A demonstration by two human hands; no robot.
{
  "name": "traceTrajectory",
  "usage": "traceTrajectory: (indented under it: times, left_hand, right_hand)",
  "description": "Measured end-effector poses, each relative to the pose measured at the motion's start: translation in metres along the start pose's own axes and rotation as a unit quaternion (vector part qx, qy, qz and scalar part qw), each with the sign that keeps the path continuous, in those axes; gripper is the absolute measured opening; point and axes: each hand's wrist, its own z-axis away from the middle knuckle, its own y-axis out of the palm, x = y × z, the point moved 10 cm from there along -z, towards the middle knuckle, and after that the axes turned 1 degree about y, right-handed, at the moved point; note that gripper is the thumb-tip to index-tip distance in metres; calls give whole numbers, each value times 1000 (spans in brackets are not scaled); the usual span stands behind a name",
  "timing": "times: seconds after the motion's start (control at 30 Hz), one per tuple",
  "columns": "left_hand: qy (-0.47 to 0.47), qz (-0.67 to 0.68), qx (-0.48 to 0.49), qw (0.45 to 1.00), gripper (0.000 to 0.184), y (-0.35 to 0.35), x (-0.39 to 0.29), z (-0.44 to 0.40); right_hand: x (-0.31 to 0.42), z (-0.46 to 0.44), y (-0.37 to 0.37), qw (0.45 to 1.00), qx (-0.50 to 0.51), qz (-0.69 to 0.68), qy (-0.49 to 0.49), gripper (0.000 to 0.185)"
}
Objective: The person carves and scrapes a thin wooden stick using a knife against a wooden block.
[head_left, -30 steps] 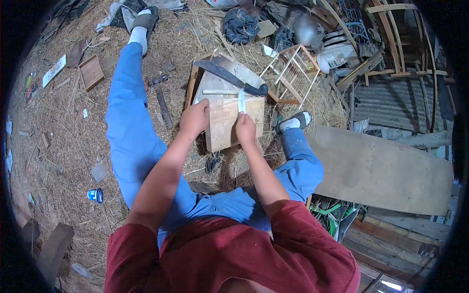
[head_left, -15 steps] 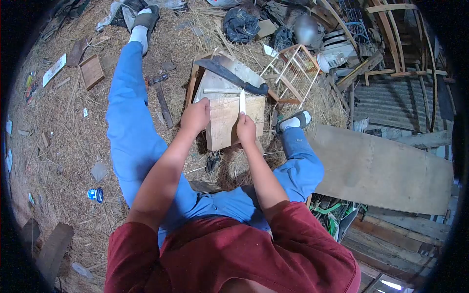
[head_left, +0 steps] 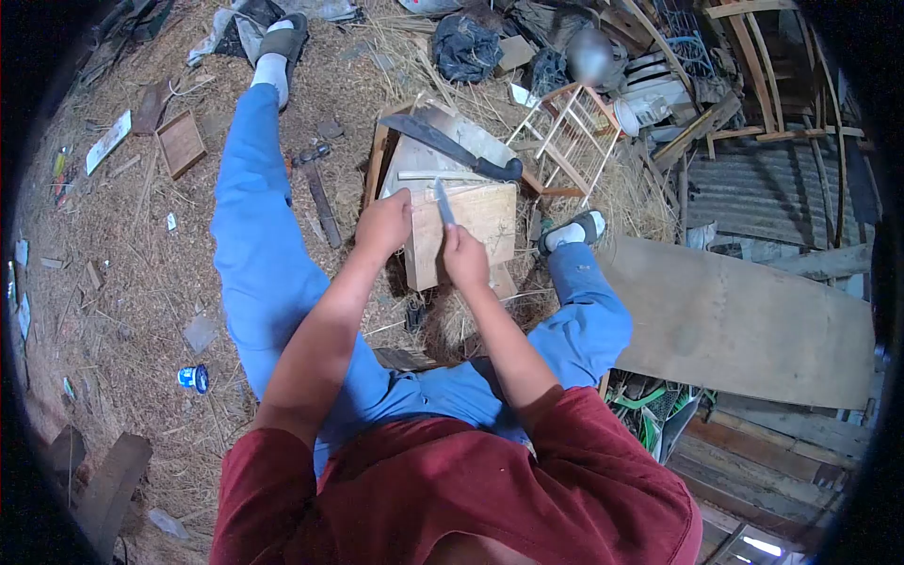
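My right hand (head_left: 466, 256) is closed round the handle of a small knife (head_left: 443, 201), whose blade points up and slightly left over a pale wooden block (head_left: 480, 224). At the block's left edge, my left hand (head_left: 384, 224) is closed, fingers pressed together; what it pinches is too small to make out. A thin pale stick (head_left: 426, 175) lies just beyond the block. Above that, a large dark-bladed knife (head_left: 443, 144) with a black handle rests across a light board (head_left: 407, 160).
A small barred wooden frame (head_left: 568, 141) stands right of the block. On the left lie a hammer (head_left: 322, 198), a shallow wooden tray (head_left: 181, 144) and a blue-white cup (head_left: 193, 379). A wide flat board (head_left: 734, 325) extends at the right.
My right hand and the small knife have moved left across the block, and the blade now tilts left. My left hand stays by the block's left edge. The whole view has shifted slightly.
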Motion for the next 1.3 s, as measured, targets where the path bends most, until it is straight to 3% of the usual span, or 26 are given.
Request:
traceTrajectory:
  times: [0.1,0.2,0.3,0.43,0.53,0.7,0.77,0.93,1.03,1.07,1.17,1.3]
  left_hand:
    - [-6,-9,3,1000,16,-2,-2,1]
    - [-14,-18,13,1000,16,-9,-8,4]
    - [-13,-27,7,1000,15,-9,-11,4]
    - [-8,-31,1,999,14,-8,-9,3]
    - [-8,-33,5,999,15,-9,-10,3]
    - [-19,-35,10,999,15,-11,-11,6]
    - [-19,-29,11,999,14,-11,-11,4]
    - [-12,-44,9,999,13,-10,-11,5]
    - [-11,-34,9,999,14,-10,-11,4]
    - [-10,-34,9,999,14,-10,-11,2]
    - [-9,-35,14,999,14,-6,-8,1]
    - [-14,-56,0,998,17,-16,-6,9]
  right_hand:
    - [-18,-5,-2,998,-23,-26,54,40]
    - [15,21,1,1000,-15,-16,-4,40]
    - [2,13,1,1000,13,26,1,40]
    - [-1,10,-1,999,-29,-19,7,41]
    - [11,21,8,1000,23,16,-8,43]
    - [-13,8,-6,998,-25,-36,48,44]
    - [19,26,8,999,0,-6,-48,46]
    - [-7,4,-5,999,-18,-23,31,42]
    - [16,27,11,998,52,-22,4,42]
    - [13,26,18,999,31,-16,-37,40]
    - [12,19,7,998,53,37,-2,37]
    - [11,23,10,999,35,-1,-2,37]
